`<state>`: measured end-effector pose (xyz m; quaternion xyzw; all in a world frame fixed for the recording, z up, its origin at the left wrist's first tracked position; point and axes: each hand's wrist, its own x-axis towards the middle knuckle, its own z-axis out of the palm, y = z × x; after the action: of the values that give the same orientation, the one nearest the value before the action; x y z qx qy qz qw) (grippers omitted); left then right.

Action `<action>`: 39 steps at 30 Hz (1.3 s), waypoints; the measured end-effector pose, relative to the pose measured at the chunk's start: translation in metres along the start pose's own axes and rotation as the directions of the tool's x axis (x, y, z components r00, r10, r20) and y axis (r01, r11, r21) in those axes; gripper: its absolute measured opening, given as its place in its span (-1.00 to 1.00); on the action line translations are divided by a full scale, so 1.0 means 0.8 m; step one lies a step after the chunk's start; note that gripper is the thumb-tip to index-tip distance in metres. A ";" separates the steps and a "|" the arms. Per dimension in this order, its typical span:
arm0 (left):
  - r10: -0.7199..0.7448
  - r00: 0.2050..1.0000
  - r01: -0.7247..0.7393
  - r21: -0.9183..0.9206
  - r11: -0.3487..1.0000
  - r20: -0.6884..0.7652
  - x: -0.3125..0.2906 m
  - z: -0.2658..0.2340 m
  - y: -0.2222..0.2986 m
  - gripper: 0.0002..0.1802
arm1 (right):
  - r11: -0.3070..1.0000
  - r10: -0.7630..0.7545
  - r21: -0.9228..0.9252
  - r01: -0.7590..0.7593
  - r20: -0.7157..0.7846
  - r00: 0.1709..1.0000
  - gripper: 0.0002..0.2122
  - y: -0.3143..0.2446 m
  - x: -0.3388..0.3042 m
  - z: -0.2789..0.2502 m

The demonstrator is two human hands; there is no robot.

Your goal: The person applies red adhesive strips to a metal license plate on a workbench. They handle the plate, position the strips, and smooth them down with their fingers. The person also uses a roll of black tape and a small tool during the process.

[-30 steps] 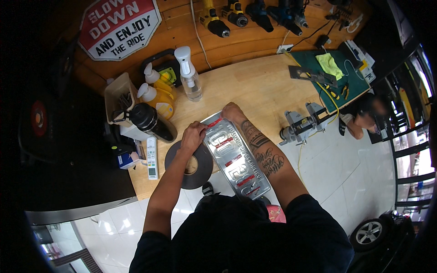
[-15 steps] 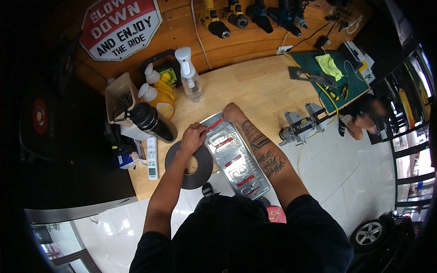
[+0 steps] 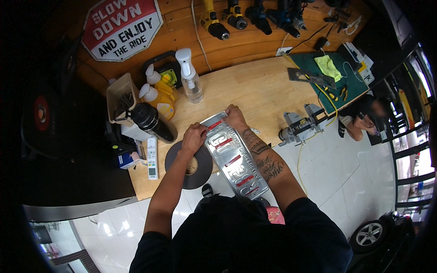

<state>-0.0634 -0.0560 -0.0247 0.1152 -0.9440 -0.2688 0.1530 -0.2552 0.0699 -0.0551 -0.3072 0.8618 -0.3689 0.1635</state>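
A silver metal license plate (image 3: 233, 157), its embossed characters reversed, reaches from the bench edge toward my body. Several red tape strips (image 3: 245, 181) lie across it. At the plate's left edge, my left hand (image 3: 195, 135) is closed, its fingertips at the end of the farthest red strip. My right hand (image 3: 235, 117) grips the far right corner, with its thumb and fingers at the edge. Under my left forearm lies a large dark roll of tape (image 3: 206, 166), partly overhanging the bench.
On the wooden bench (image 3: 246, 86) stand a clear spray bottle (image 3: 192, 86), yellow pump bottles (image 3: 165, 108), a black flask (image 3: 157, 123) and a white remote control (image 3: 152, 159). A grey clamp-like metal device (image 3: 300, 123) sits at the right edge. Beyond it, a person (image 3: 364, 119) crouches.
My right hand has shifted slightly right and nearer along the plate's far end, uncovering more of its far corner. My left hand stays at the left edge.
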 end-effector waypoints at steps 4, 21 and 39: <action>-0.038 0.999 0.038 -0.004 0.999 0.009 -0.003 -0.002 0.003 -0.79 | 0.979 0.073 0.186 -0.082 0.054 0.996 -0.58 0.000 -0.005 0.001; -0.070 0.998 0.070 0.028 0.997 -0.003 -0.004 -0.002 0.007 -0.71 | 0.997 0.068 0.023 -0.067 -0.038 0.997 -0.25 -0.027 -0.034 0.028; -0.102 0.993 0.099 -0.054 0.994 -0.065 -0.020 -0.001 0.001 -0.60 | 0.947 0.259 -0.243 -0.210 0.191 0.947 0.23 -0.084 -0.053 0.011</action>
<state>-0.0481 -0.0514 -0.0272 0.1677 -0.9241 -0.2958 0.1741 -0.1910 0.0566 -0.0093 -0.2570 0.9044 -0.2130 0.2659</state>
